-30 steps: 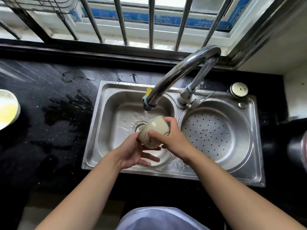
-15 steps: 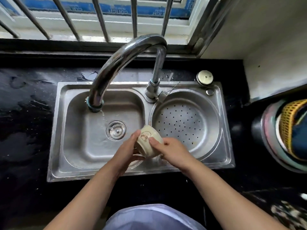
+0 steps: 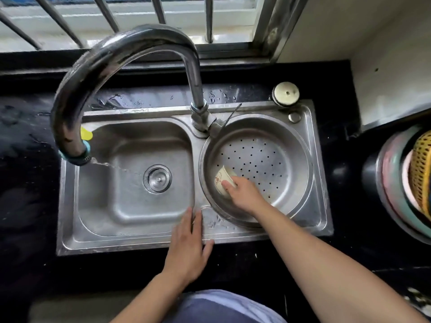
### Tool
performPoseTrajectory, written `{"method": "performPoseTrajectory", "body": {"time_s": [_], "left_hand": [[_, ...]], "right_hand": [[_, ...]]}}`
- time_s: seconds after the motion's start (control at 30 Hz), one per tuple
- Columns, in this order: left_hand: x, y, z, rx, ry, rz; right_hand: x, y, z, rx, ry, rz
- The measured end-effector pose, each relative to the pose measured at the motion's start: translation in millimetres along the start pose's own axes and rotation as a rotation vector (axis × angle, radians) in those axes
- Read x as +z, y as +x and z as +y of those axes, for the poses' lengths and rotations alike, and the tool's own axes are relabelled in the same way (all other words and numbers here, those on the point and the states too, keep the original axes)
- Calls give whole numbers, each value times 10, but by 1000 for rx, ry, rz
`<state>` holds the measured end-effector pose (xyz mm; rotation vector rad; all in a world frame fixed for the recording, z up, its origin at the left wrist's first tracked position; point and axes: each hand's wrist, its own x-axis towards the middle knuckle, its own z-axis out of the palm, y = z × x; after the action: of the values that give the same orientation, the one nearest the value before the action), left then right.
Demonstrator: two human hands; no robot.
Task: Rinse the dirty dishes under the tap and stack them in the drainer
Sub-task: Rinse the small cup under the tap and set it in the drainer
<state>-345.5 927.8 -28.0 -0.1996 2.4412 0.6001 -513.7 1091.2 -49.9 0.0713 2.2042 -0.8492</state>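
Gripping a small cream cup (image 3: 221, 180) with fingers curled over its side, the right hand (image 3: 245, 194) holds it tilted inside the round perforated drainer (image 3: 292, 141), close to the drainer's near left wall. The left hand (image 3: 186, 248) lies flat, fingers straight, on the near rim of the sink (image 3: 112, 244), between the two basins. The tap (image 3: 112, 50) runs a thin stream of water (image 3: 112, 165) into the left basin.

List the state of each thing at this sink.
tap, running a thin stream
bowl, tilted, inside the drainer
drainer, holds only the bowl
right hand, holds the bowl
left hand, rests flat on the sink rim
counter, wet behind the sink
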Motion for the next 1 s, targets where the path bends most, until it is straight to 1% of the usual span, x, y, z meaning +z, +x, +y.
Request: {"method": "performPoseTrajectory", "body": {"time_s": [0.13,0.33,0.53,0.73,0.83,0.9,0.97,1.0], "left_hand": [[146,-16,-38,30,48,64],[187,9,-89,39,78,50],[155,10,-57,39,68,52],[151,9,-89,32,28,53],[100,-86,-103,29,-16,75],[41,-207,-140,34,-126,138],[-32,-369,-203,-8,-277,259],[-64,-454,-244,-52,-332,322]], "right_hand": [[175,86,46,13,67,-1],[265,77,66,13,64,-16],[257,45,51,34,55,-16],[248,-61,105,60,157,10],[171,-143,80,83,181,58],[121,-216,16,30,86,165],[104,-336,-143,-115,-1,266],[113,-413,-254,-200,-21,270]]}}
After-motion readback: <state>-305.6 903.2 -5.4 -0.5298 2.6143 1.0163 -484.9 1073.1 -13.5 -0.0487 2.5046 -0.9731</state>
